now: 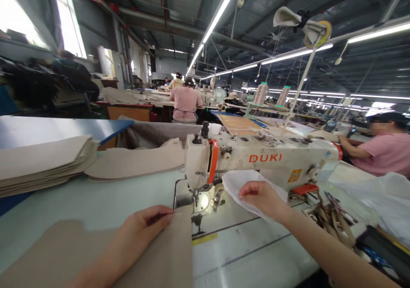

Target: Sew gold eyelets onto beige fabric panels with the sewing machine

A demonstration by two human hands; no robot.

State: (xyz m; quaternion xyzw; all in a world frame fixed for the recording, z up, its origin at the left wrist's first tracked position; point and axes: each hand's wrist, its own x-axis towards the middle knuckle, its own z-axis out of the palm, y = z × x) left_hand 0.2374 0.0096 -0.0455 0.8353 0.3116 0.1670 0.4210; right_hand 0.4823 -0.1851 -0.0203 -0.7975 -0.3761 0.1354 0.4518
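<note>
Below the needle area of the sewing machine, my left hand pinches the edge of a beige fabric panel. The panel lies flat on the table and runs off the bottom of the view. My right hand is closed on a thin white sheet, holding it up in front of the machine arm. The presser foot stands just beyond the fabric panel's far edge. Whether the sheet is cloth or film I cannot tell.
A stack of beige panels lies at the left, with more beige pieces beside it. Scissors and strap scraps sit right of the machine. Thread cones stand behind. A co-worker sits at the right.
</note>
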